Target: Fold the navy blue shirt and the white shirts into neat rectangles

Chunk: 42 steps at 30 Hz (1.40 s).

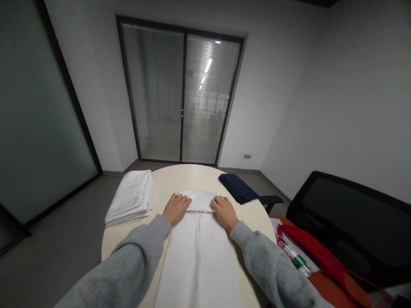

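Note:
A long white garment (199, 252) lies flat on the round cream table (253, 216), running from the near edge toward the middle. Its far end is folded back into a short flap (199, 200). My left hand (176, 208) rests on the left side of that fold, fingers together and lying flat. On the right side of the fold lies my right hand (224, 211), also pressed flat on the cloth. Both arms wear grey sleeves. Neither hand grips anything.
A stack of folded white cloth (131, 202) sits at the table's left edge. A folded dark blue cloth (236, 187) lies at the far right edge. A black chair (349, 222) and red items (313, 250) stand to the right.

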### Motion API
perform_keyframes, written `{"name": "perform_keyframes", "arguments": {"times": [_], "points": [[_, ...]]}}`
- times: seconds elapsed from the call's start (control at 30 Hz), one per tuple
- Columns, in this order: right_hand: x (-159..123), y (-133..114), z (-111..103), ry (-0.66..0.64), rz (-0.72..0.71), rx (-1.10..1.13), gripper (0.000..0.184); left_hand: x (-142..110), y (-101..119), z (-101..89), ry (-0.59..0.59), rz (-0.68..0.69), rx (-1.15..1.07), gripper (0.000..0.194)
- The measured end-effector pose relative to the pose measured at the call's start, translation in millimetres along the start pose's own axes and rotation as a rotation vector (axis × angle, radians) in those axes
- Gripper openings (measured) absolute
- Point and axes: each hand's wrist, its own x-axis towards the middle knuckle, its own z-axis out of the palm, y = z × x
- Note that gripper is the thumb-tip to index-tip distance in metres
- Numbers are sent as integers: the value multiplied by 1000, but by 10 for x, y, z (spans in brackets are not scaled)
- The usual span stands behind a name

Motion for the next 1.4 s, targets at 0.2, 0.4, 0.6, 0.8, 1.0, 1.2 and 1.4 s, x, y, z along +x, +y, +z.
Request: {"name": "perform_keyframes", "arguments": {"times": [0.2,0.4,0.6,0.8,1.0,1.2,1.4], "points": [[-54,-8,164,40,23,54,18,-103,16,123,-23,3,-31,38],[-86,-3,294,119,66,135,22,-153,-10,228,1,-33,-53,40],[-72,88,230,207,71,217,23,-111,-111,74,125,-51,-159,31],[-39,171,-376,304,98,264,18,-43,-154,-634,290,15,-159,22],[-675,-161,-1034,355,-82,316,15,-722,147,-1226,374,211,-94,23],[-1613,-714,-1092,317,-241,354,23,-1652,679,-1157,290,301,-167,19],[-2103,-1026,-935,228,-200,409,33,-2103,980,-933,184,271,-232,21]]}}
